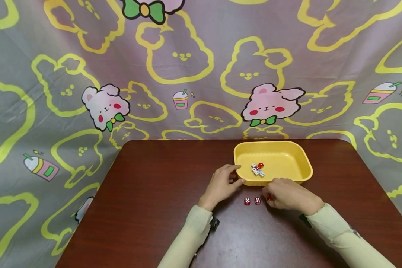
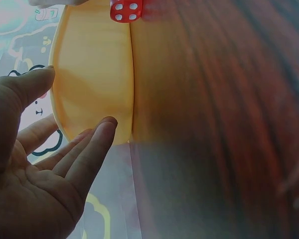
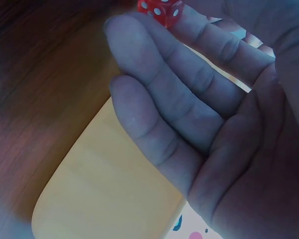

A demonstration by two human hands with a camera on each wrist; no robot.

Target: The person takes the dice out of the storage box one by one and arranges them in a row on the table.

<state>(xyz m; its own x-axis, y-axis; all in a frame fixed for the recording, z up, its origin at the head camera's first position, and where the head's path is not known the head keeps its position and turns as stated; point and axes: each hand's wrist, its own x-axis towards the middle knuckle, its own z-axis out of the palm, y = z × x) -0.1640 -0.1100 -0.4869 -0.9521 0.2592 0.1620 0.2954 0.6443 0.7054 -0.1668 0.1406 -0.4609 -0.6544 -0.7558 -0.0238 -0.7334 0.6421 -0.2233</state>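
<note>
A yellow tray point(image 1: 288, 167) holds a small cluster of red and white dice point(image 1: 257, 169) near its left end. My left hand point(image 1: 222, 184) touches the tray's front-left corner, thumb at the rim and fingers spread and fairly straight along the wall. In front of the tray, my right hand point(image 1: 289, 195) pinches a red die point(image 3: 160, 10) by the fingertips, low over the table; the head view mostly hides this die. Just left of those fingertips, two red dice with white pips, a left one point(image 1: 247, 201) and a right one point(image 1: 257, 201), sit side by side.
A dark brown wooden table point(image 1: 160, 193) carries everything. Patterned cloth point(image 1: 194, 74) with cartoon animals hangs behind it and along both sides. The tray stands close to the table's back edge.
</note>
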